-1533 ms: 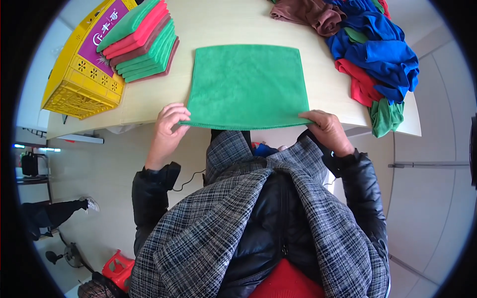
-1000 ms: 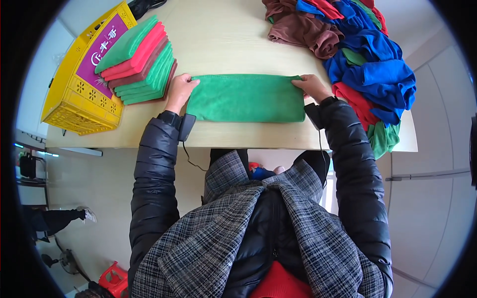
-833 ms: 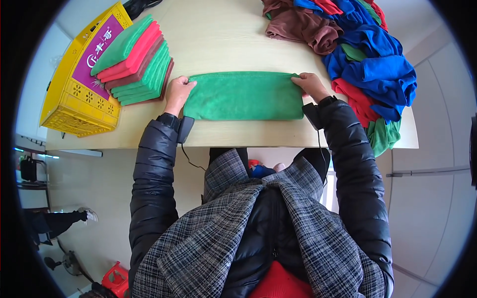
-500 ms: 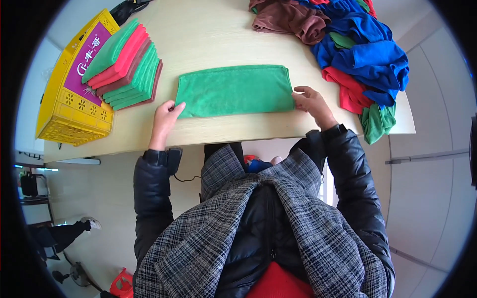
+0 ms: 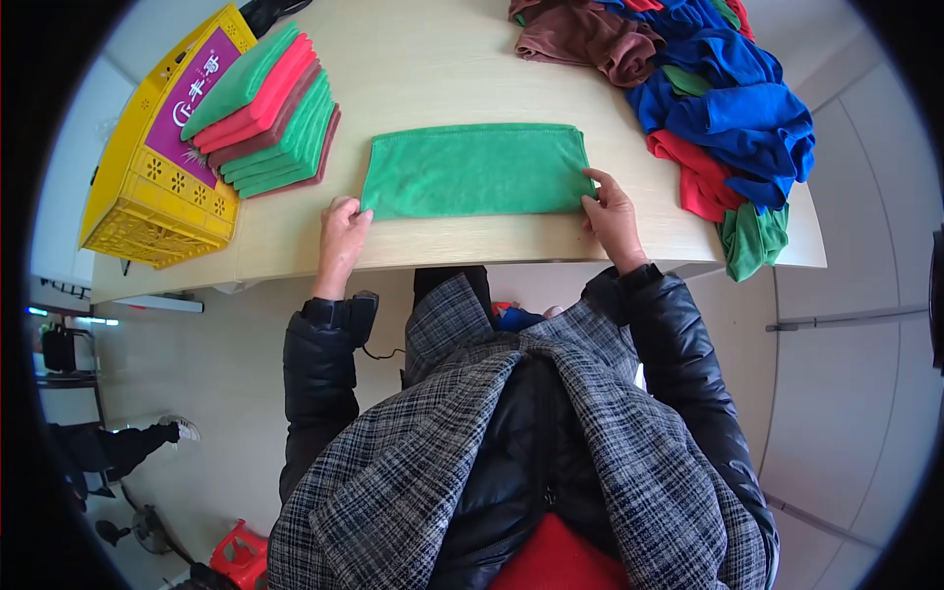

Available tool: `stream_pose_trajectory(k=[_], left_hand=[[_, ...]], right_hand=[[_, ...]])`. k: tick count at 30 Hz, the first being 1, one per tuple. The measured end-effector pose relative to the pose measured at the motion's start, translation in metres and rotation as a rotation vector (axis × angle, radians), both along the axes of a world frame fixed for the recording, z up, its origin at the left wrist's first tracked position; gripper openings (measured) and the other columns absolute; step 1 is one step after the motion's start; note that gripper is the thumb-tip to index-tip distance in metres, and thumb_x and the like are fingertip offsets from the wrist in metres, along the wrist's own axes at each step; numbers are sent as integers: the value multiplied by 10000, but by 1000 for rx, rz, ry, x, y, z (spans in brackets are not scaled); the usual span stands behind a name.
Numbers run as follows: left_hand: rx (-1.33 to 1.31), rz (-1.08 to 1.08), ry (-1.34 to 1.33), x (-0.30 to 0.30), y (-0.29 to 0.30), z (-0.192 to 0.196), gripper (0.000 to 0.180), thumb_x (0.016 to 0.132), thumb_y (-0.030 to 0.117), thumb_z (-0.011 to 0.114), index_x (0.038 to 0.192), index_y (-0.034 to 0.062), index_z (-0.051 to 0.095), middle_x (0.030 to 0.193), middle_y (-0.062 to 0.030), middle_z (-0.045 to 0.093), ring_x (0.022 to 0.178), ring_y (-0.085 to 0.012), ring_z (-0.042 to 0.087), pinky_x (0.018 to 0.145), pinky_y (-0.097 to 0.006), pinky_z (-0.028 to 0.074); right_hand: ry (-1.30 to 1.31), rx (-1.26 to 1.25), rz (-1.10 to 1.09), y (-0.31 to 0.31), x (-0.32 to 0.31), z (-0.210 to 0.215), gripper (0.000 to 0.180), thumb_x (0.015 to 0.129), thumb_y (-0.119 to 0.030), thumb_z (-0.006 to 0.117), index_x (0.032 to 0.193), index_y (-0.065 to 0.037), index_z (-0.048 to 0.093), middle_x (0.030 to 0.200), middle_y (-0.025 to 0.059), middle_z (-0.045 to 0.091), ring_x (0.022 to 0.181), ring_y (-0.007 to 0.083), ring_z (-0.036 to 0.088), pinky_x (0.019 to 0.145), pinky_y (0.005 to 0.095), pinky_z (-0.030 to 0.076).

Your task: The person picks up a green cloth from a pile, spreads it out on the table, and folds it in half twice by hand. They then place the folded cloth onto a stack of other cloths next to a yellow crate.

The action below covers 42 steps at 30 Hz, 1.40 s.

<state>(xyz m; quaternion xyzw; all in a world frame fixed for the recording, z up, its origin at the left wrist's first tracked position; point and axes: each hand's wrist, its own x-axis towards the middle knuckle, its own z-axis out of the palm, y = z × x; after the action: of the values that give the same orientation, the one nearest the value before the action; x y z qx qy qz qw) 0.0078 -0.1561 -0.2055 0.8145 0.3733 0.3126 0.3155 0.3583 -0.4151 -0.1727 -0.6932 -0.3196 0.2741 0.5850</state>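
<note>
A green towel, folded into a long rectangle, lies flat on the table in front of me. At its near left corner, my left hand is closed, pinching the cloth between thumb and fingers. My right hand grips the right edge near the other close corner, thumb below and forefinger above. To the left, a stack of folded towels in green, red and brown leans against a yellow crate.
The yellow plastic crate with a purple panel stands at the table's left. A loose heap of blue, red, brown and green cloths covers the right side, one green cloth drooping at the table's edge. A red stool stands on the floor.
My left hand has shifted slightly in the view and now pinches the near left corner. My right hand's fingers have closed in on the right edge. The whole scene has drifted a little rightward.
</note>
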Motion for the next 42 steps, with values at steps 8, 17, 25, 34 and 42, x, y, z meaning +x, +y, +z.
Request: stream_pose_trajectory(k=[8, 17, 25, 34, 42], left_hand=[[266, 83, 259, -1, -28, 18, 216, 829, 131, 707, 805, -11, 546, 988, -114, 585, 915, -297, 527, 829, -394, 427], [287, 82, 338, -9, -41, 24, 186, 795, 134, 741, 816, 17, 599, 1031, -115, 628, 948, -351, 548, 832, -460, 459], [125, 92, 325, -12, -53, 39, 171, 815, 126, 711, 898, 19, 607, 992, -114, 626, 962, -321, 559, 880, -419, 453], [584, -31, 221, 47, -82, 68, 250, 847, 94, 677, 1092, 53, 649, 1194, -135, 627, 1190, -334, 539, 1033, -448, 401], [583, -334, 445, 113, -80, 33, 488, 963, 299, 569, 1409, 115, 497, 1494, -129, 438, 1410, -343, 358, 1156, -541, 267]], right_hand=[[-9, -165, 55, -14, 18, 5, 329, 905, -44, 586, 1231, -63, 630, 745, -12, 556, 541, 56, 498, 477, 229, 427], [9, -244, 107, -25, 10, 25, 315, 894, -63, 605, 1207, -42, 638, 760, -9, 574, 589, 65, 527, 528, 238, 463], [-67, -265, 154, -33, 14, 25, 331, 916, -119, 613, 1245, -89, 635, 793, 0, 614, 575, 87, 549, 524, 234, 448], [-1071, -99, 50, -1, -45, 50, 320, 892, -154, 647, 1199, -66, 640, 1040, 139, 678, 974, 311, 639, 832, 388, 519], [-1145, -250, 197, 58, -92, 2, 545, 972, -393, 526, 1408, -68, 487, 1457, 157, 479, 1365, 366, 409, 1114, 514, 326]])
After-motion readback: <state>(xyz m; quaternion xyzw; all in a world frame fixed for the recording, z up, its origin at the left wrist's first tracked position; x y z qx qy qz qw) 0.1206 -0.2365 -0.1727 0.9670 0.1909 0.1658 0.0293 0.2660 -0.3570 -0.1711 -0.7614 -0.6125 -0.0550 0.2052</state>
